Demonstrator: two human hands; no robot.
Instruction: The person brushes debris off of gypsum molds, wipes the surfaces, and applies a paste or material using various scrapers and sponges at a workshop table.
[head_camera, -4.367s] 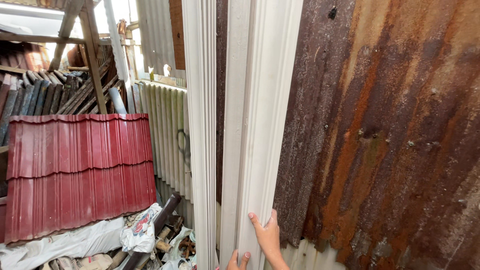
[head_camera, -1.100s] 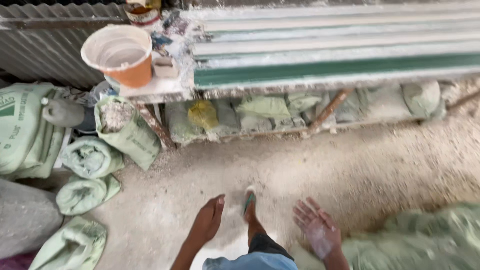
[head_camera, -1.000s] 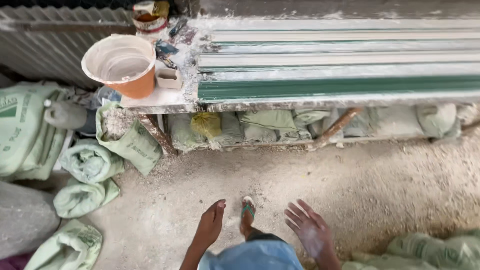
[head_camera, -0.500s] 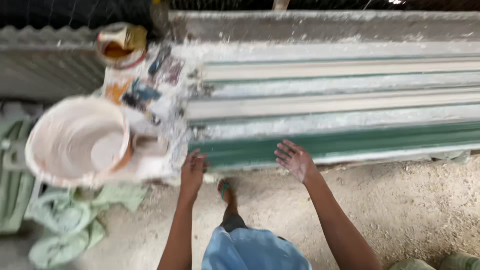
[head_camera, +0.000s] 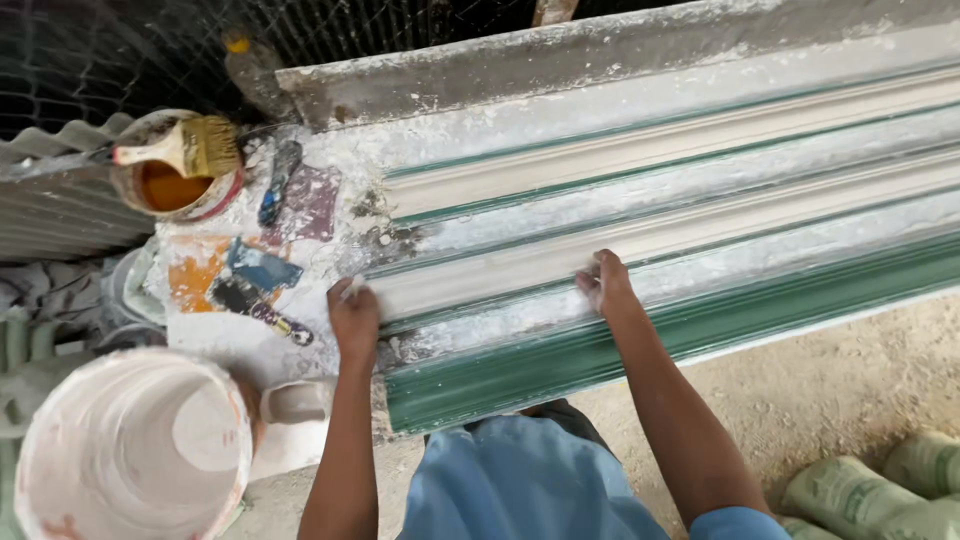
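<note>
Plaster-white moulding strip (head_camera: 640, 240) lies lengthwise in the green ribbed mould (head_camera: 700, 340) on the bench, and both my hands are on it. Left hand (head_camera: 354, 318) is curled over its near end, right hand (head_camera: 604, 285) closed on the strip further along. Big white bucket (head_camera: 130, 455) sits beside my left arm, brush (head_camera: 185, 150) across the small pot (head_camera: 175, 185) beyond.

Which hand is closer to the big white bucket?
Left. The left hand rests just up and right of the bucket; the right hand lies farther along the moulding.
</note>
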